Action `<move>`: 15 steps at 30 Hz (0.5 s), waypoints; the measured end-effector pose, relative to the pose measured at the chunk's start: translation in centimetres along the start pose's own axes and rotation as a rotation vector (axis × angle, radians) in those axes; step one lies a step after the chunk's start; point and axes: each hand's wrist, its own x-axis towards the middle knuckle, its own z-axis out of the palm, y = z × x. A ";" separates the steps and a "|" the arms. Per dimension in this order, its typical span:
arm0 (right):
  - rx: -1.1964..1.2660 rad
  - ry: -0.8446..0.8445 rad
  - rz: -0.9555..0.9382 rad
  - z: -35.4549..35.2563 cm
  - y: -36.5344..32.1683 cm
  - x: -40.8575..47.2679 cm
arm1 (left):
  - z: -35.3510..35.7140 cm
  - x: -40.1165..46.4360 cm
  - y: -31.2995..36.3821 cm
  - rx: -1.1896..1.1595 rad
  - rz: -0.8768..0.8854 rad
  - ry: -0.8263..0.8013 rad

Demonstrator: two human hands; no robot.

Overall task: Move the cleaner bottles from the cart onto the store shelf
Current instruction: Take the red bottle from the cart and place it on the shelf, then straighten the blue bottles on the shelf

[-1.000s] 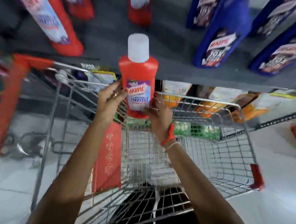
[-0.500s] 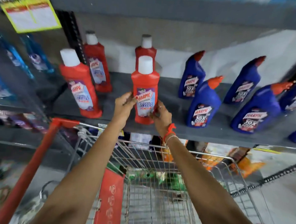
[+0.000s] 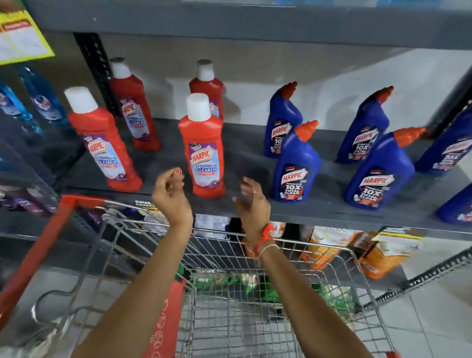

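Note:
A red cleaner bottle [image 3: 203, 147] with a white cap stands upright at the front of the grey store shelf [image 3: 323, 208]. My left hand [image 3: 171, 194] hovers just left of its base and my right hand [image 3: 252, 204] just right of it. Both hands are apart from the bottle, fingers loosely spread and empty. Three more red bottles stand on the shelf: one front left [image 3: 103, 141] and two behind [image 3: 134, 110], [image 3: 207, 84]. The wire cart [image 3: 278, 290] sits below my arms; its basket looks bare of bottles.
Several blue cleaner bottles [image 3: 295, 165] with orange spouts fill the shelf's right half. The cart has a red handle [image 3: 33, 264] at left. A lower shelf holds orange pouches [image 3: 327, 246]. An upper shelf board [image 3: 237, 20] runs overhead, with a yellow price sign [image 3: 15, 38] at left.
The red bottle went from above the cart onto the shelf front. Both hands have let go of it and drawn back slightly toward me.

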 end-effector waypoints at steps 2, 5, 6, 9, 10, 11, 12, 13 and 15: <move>0.019 0.105 0.019 -2.7 1.6 -1.3 | 1.2 -3.1 0.1 0.025 -0.005 -0.038; 0.065 0.310 0.118 -7.4 3.4 -2.0 | 3.9 -7.7 0.2 0.059 -0.028 -0.129; 0.072 0.389 0.139 -9.6 3.8 -2.0 | 5.4 -9.5 0.4 0.057 -0.033 -0.189; 0.145 0.508 0.169 -14.3 4.6 -1.9 | 8.7 -12.9 1.2 0.071 0.024 -0.380; 0.142 0.513 0.185 -16.2 4.7 -2.1 | 10.3 -14.1 1.8 0.062 0.045 -0.440; 0.134 0.473 0.236 -17.6 4.4 -2.1 | 11.6 -15.0 2.3 0.049 0.066 -0.489; 0.101 0.455 0.281 -19.0 3.8 -1.9 | 13.2 -15.8 2.6 0.037 0.074 -0.541; 0.073 0.496 0.281 -20.5 3.6 -1.3 | 14.9 -16.7 2.9 0.020 0.057 -0.609; 0.004 0.596 0.229 -22.9 4.4 0.3 | 18.2 -17.9 3.1 -0.022 -0.092 -0.756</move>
